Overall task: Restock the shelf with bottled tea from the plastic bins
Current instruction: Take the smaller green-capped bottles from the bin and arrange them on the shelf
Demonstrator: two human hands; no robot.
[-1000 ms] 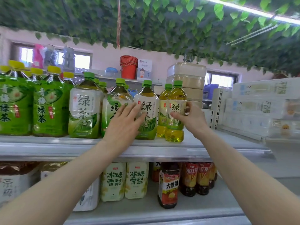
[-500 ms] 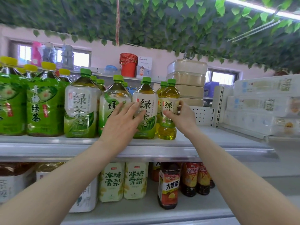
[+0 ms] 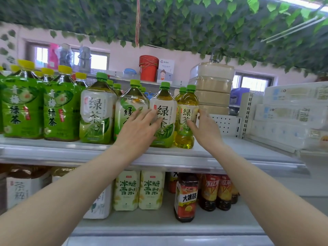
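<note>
A grey metal shelf runs beneath a ceiling of hanging green leaves, with green tea bottles ranked along its front edge. Your left hand lies flat, fingers spread apart, across the fronts of two large bottles: the one with the leaf label and the large white-labelled green tea bottle. It grips neither. Your right hand cups the small green tea bottle standing upright at the right end of the row; the thumb presses the label front, and the fingers curl round its right side. Lower shelf: pear drink bottles, iced tea bottles.
</note>
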